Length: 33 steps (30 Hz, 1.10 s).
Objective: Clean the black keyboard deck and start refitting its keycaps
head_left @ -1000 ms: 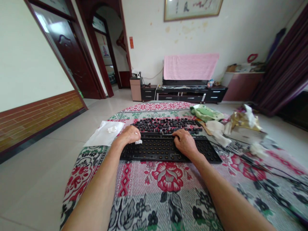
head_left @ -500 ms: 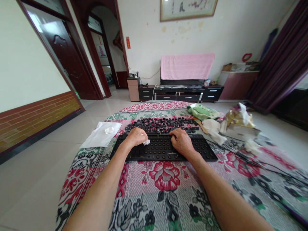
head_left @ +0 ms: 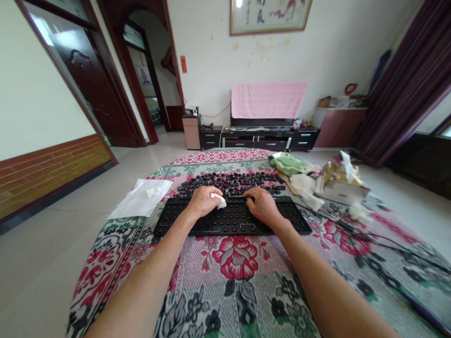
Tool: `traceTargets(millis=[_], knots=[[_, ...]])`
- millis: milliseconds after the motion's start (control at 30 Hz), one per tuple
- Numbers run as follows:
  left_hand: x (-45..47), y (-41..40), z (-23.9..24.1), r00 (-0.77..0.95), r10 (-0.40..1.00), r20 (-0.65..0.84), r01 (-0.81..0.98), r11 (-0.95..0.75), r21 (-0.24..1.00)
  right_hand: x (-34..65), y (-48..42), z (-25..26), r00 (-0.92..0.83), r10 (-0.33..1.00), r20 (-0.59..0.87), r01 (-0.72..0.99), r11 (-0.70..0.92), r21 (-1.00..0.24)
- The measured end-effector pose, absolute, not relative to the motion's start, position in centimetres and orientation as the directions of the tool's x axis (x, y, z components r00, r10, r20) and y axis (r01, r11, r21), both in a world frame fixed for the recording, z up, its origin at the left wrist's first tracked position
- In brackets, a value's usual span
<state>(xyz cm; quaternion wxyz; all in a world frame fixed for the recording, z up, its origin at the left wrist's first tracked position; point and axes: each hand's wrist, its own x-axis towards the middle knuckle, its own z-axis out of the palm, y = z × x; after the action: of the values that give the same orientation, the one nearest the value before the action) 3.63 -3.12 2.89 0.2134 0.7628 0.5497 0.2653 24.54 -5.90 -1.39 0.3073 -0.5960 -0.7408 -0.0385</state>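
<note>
A black keyboard [head_left: 232,220] with its keycaps off lies on the flowered tablecloth, its rows of switch posts bare. My left hand [head_left: 203,201] is closed round a crumpled white tissue [head_left: 220,202], which pokes out past the thumb over the upper left-middle of the keyboard. On the upper right-middle, my right hand [head_left: 262,204] has its fingers bent over the keyboard's far edge, gripping it. Loose black keycaps [head_left: 229,180] are spread in a wide patch just beyond that edge.
A white sheet [head_left: 136,202] with a crumpled tissue piece lies at the left. To the right are a green plastic bag [head_left: 291,163], used tissues [head_left: 307,190], a gold tissue box [head_left: 340,180] and black cables [head_left: 355,230]. The flowered tablecloth [head_left: 236,263] covers the table.
My left hand has moved slightly right along the keyboard's upper part, and more of the tissue shows. My right hand keeps its place on the far edge. The view has shifted slightly.
</note>
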Motion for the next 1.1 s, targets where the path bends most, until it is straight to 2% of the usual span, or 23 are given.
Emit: traceTargets(millis=[67, 167, 300, 433, 533, 667, 733, 833, 900, 1033, 1100], knots=[[4.9, -3.7, 2.2, 0.334, 0.925, 0.18, 0.693, -0.371, 0.618, 24.7, -5.8, -1.5, -0.095, 0.856, 0.509, 0.901, 0.291, -0.321], [6.0, -4.2, 1.3, 0.433, 0.869, 0.238, 0.684, -0.489, 0.542, 24.8, -5.6, -1.6, -0.09, 0.849, 0.521, 0.896, 0.297, -0.33], [5.5, -3.8, 1.3, 0.435, 0.877, 0.204, 0.745, -0.477, 0.465, 24.7, -5.7, -1.3, -0.087, 0.848, 0.523, 0.9, 0.292, -0.324], [5.2, -3.7, 1.6, 0.369, 0.903, 0.221, 0.723, -0.428, 0.542, 24.6, -5.7, -1.2, -0.066, 0.857, 0.512, 0.896, 0.277, -0.348], [6.0, -4.3, 1.3, 0.423, 0.871, 0.25, 0.627, -0.48, 0.613, 24.7, -5.6, -1.6, -0.051, 0.851, 0.522, 0.891, 0.275, -0.36], [6.7, -4.8, 0.9, 0.566, 0.78, 0.266, 0.562, -0.602, 0.568, 24.7, -5.5, -1.9, -0.05, 0.841, 0.539, 0.892, 0.281, -0.355], [6.5, -4.8, 1.0, 0.553, 0.79, 0.264, 0.588, -0.595, 0.548, 24.7, -5.6, -1.9, -0.054, 0.844, 0.534, 0.894, 0.278, -0.35], [6.2, -4.8, 1.1, 0.492, 0.84, 0.23, 0.621, -0.524, 0.583, 24.6, -5.7, -1.7, -0.06, 0.847, 0.528, 0.898, 0.276, -0.342], [6.3, -4.8, 1.1, 0.526, 0.816, 0.239, 0.592, -0.553, 0.586, 24.6, -5.7, -1.6, -0.061, 0.849, 0.525, 0.9, 0.274, -0.339], [6.6, -4.6, 0.7, 0.694, 0.667, 0.271, 0.519, -0.724, 0.454, 24.5, -5.7, -1.5, -0.066, 0.845, 0.531, 0.901, 0.279, -0.332], [6.4, -4.4, 0.8, 0.73, 0.636, 0.251, 0.523, -0.756, 0.395, 24.5, -5.7, -1.5, -0.072, 0.839, 0.539, 0.902, 0.286, -0.325]])
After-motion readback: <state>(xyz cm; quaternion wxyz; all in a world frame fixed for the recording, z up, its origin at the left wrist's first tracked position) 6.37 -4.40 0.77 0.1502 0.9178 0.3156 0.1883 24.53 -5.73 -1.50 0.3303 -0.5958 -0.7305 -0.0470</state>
